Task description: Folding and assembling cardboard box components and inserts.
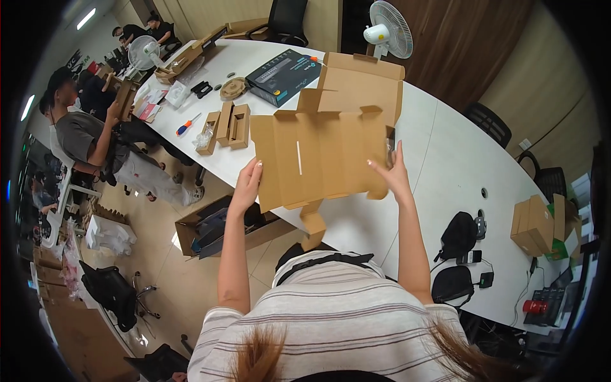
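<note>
An unfolded brown cardboard box blank (321, 156) with creases, side flaps and a pale slot is held up in front of me, over the near edge of the white table. My left hand (249, 181) is closed on its left edge, thumb on the near face. At its right edge is my right hand (398, 178), fingers apart and thumb reaching over the cardboard; whether it touches is hard to tell. A narrow flap (312, 224) hangs from the lower edge. Behind the blank lies an open cardboard box (363, 83).
On the white table (439, 165) are a dark printed box (284, 76), small cardboard trays (233, 126), a screwdriver (188, 125) and a tape roll (233, 88). Black bags (457, 237) lie at right. A floor carton (191, 232) stands at left; a person (95, 127) stands beyond.
</note>
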### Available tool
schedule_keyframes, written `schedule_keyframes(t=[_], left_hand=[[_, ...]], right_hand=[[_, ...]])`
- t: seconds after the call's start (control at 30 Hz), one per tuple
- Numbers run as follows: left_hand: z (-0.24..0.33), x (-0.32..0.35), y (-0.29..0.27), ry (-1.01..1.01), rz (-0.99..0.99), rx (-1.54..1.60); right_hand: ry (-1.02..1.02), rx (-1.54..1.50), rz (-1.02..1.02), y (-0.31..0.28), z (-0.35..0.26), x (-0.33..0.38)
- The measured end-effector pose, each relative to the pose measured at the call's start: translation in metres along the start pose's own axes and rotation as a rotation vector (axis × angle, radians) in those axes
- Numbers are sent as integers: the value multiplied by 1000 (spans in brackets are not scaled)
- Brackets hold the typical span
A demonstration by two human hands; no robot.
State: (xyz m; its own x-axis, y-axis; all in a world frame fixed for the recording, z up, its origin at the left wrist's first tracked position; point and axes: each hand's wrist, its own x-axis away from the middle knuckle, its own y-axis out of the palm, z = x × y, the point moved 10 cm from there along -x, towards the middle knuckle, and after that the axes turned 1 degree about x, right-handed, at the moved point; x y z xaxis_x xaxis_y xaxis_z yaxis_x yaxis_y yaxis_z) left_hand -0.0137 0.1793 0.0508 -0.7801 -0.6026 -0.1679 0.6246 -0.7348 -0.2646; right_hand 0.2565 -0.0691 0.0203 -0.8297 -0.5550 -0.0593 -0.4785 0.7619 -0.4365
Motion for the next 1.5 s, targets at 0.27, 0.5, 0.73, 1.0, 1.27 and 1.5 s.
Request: schedule_keyframes(t=[0.27,0.5,0.73,1.0,1.27,1.5], left_hand=[[4,33,65,-211,-109,398],[-10,28,84,-270,59,644],[29,34,90,-127,-2,848],[56,51,84,-89,-23,625],[39,50,84,-114,187,826],[-6,46,59,-24,184,706]], right_hand=[[-148,-129,-45,-11,-53,-13],[-641,468,70,32,-186,109],[-866,764,428,29,-229,133],[-766,676,241,16,-214,117],[-901,639,310,45,-228,169],[-811,501,38,10,-234,155]])
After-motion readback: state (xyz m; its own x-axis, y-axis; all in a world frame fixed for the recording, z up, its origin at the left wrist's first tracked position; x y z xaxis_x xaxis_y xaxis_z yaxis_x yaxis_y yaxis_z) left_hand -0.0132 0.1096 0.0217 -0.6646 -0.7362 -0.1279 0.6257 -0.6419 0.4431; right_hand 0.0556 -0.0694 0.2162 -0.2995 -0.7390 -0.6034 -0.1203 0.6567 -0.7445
